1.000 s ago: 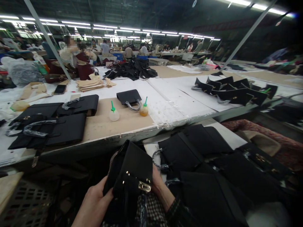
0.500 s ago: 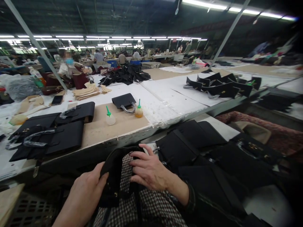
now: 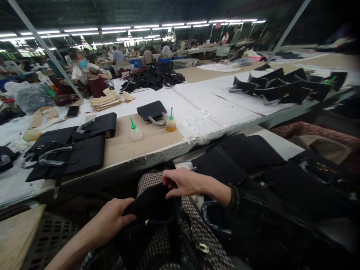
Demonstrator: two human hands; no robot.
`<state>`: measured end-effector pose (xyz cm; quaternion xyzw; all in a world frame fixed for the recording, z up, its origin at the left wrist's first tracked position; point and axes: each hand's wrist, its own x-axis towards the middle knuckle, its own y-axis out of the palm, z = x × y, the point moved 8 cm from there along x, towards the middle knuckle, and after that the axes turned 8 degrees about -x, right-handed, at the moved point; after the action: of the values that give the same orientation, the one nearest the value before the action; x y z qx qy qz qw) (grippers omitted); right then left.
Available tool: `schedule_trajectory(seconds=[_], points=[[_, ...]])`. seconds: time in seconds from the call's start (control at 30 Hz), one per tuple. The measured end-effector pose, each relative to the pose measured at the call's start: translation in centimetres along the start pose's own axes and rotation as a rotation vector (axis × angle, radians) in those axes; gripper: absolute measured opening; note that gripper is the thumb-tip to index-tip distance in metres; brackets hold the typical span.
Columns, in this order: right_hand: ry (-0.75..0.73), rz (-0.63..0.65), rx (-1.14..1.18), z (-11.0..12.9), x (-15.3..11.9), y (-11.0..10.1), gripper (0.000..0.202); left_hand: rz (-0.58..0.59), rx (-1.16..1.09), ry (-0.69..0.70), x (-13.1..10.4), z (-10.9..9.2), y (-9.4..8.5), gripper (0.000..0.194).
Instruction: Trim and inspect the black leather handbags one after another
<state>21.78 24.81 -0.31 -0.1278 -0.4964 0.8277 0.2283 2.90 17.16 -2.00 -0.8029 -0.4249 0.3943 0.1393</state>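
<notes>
A black handbag lies tilted on my lap, its dark opening facing up and small gold-coloured metal fittings showing on it. My left hand grips its left edge, thumb on the near side and fingers beyond the rim. At the far right rim is my right hand, its fingers curled in and closed on the edge; the fingertips are partly hidden. Brown-and-white checked cloth covers my lap beneath the bag. The inside of the bag is too dark to make out.
Ahead runs a long white worktable with black bags, two green-tipped squeeze bottles, and a small bag. More black bags are piled on a lower surface at right. A plastic crate stands lower left. A masked person sits across.
My right hand has gone from spread fingers over the checked cloth to curled fingers at the bag's rim. The bag has turned so its opening shows. The view has shifted slightly.
</notes>
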Motion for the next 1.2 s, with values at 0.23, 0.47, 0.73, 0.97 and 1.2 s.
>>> schedule_trajectory(seconds=[0.23,0.47,0.73,0.97,1.2], points=[[-0.174,0.125,0.049,0.5,6.1,1.1,0.050,-0.068,-0.130,0.047,-0.6,0.4,0.4,0.020],[-0.164,0.487,0.337,0.7,8.2,5.0,0.027,-0.190,-0.120,-0.054,-1.8,3.7,0.4,0.028],[-0.139,0.428,0.228,0.7,8.1,4.8,0.037,-0.517,0.314,0.016,-2.4,1.0,-0.2,0.023],[-0.153,0.367,0.162,0.8,7.4,4.5,0.039,-0.539,0.312,0.020,0.5,-1.4,0.1,0.013],[-0.093,0.263,0.227,-0.1,6.6,3.9,0.034,-0.619,0.242,0.190,1.0,-0.8,0.4,0.016]])
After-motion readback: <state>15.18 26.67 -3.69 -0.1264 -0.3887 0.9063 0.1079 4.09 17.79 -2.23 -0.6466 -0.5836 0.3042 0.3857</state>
